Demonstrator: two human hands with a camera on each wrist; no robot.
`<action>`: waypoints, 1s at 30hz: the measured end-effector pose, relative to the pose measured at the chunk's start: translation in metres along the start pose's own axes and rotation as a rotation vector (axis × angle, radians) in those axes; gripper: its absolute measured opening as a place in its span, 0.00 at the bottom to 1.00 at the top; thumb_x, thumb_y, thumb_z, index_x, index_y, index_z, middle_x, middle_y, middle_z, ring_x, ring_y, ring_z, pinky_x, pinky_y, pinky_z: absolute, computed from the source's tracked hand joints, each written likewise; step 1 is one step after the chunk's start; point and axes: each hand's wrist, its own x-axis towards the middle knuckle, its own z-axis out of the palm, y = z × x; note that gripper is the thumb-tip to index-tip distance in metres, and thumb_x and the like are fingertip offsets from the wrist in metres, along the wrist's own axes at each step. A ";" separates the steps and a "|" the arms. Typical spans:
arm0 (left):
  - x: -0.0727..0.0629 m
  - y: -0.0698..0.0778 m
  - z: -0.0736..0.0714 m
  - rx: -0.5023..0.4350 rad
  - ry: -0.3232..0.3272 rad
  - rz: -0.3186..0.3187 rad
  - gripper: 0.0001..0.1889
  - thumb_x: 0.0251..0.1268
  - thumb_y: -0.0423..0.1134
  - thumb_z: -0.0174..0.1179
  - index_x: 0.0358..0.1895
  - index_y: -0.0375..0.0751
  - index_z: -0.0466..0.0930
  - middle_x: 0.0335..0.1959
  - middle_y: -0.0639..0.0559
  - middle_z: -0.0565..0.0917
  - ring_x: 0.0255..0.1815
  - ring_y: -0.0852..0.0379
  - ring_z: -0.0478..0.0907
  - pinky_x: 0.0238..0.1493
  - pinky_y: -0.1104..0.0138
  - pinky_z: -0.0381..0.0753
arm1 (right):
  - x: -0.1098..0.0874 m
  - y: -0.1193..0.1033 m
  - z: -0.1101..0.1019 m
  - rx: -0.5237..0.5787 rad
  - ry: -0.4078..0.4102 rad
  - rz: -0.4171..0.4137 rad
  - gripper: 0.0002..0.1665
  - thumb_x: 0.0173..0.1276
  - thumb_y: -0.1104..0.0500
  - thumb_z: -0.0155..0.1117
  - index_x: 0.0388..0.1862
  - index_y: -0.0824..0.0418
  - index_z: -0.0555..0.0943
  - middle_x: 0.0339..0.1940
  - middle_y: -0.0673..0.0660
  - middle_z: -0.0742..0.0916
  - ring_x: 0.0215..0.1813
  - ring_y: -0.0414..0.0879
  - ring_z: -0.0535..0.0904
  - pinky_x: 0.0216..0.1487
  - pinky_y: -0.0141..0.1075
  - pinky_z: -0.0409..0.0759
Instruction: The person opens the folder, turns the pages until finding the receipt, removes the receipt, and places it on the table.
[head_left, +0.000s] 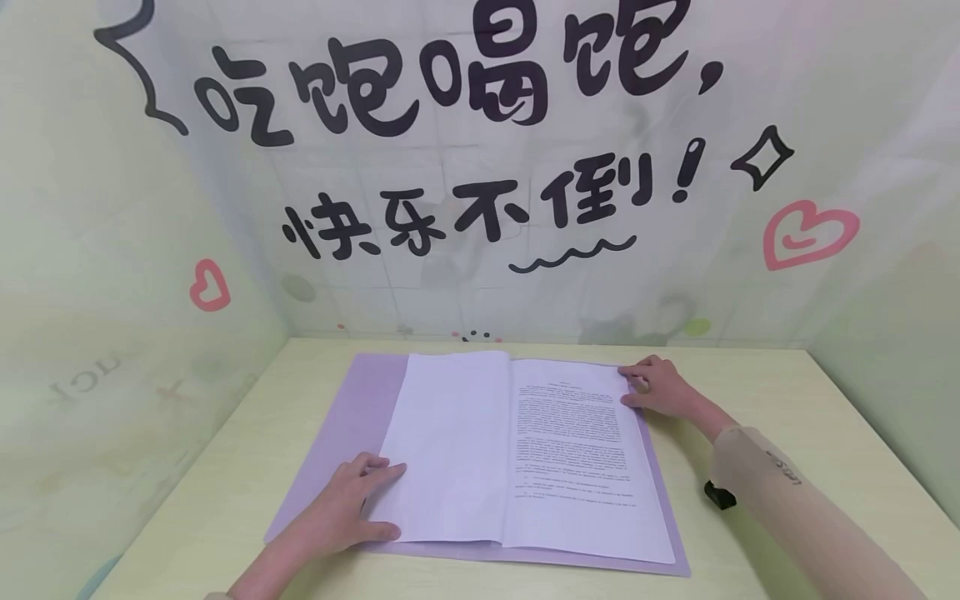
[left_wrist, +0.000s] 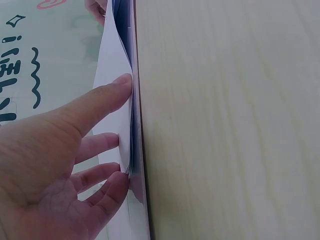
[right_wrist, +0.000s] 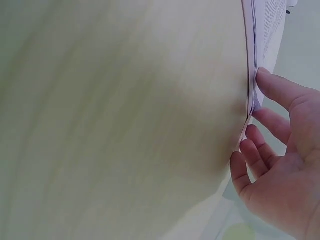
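A purple folder (head_left: 377, 387) lies spread on the table, holding a stack of white sheets. The left page (head_left: 457, 442) is blank; the right page (head_left: 573, 450) carries lines of small print. My left hand (head_left: 341, 508) rests on the lower left of the blank page, thumb near the bottom edge and fingers spread. In the left wrist view, the sheets bow up slightly from the folder beside that thumb. At the upper right corner of the printed page, my right hand (head_left: 663, 389) touches the paper edge, its thumb and index fingertip apart along the corner.
The pale wooden table (head_left: 757, 400) meets a light wall sheet (head_left: 450, 292) with large black lettering behind it. More sheeting stands on both sides. A small black object (head_left: 720, 495) shows beside the right sleeve (head_left: 787, 492).
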 end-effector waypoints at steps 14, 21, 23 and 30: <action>-0.001 -0.001 -0.001 -0.020 0.013 0.002 0.41 0.43 0.52 0.76 0.65 0.44 0.76 0.62 0.42 0.75 0.59 0.42 0.72 0.57 0.48 0.77 | 0.000 -0.009 0.002 -0.015 0.042 0.019 0.28 0.63 0.57 0.70 0.61 0.67 0.79 0.50 0.71 0.78 0.51 0.62 0.67 0.47 0.48 0.67; -0.002 -0.001 0.000 -0.026 0.025 0.011 0.41 0.43 0.53 0.76 0.65 0.44 0.76 0.61 0.42 0.75 0.59 0.42 0.72 0.58 0.46 0.76 | 0.000 -0.012 0.004 0.042 -0.029 -0.001 0.30 0.67 0.63 0.65 0.66 0.73 0.72 0.39 0.61 0.80 0.41 0.50 0.70 0.43 0.37 0.67; -0.002 -0.001 0.000 -0.026 0.026 0.013 0.41 0.43 0.52 0.76 0.65 0.43 0.76 0.61 0.41 0.75 0.59 0.42 0.72 0.58 0.46 0.76 | 0.001 -0.012 0.005 0.061 -0.032 0.005 0.30 0.66 0.64 0.65 0.66 0.73 0.72 0.38 0.61 0.79 0.41 0.50 0.70 0.43 0.37 0.67; -0.002 -0.001 0.001 -0.027 0.027 0.017 0.41 0.43 0.51 0.76 0.65 0.42 0.76 0.61 0.41 0.74 0.58 0.41 0.72 0.58 0.46 0.76 | 0.001 -0.011 0.007 0.166 0.021 0.053 0.28 0.63 0.67 0.67 0.62 0.72 0.75 0.38 0.61 0.80 0.42 0.51 0.74 0.45 0.39 0.73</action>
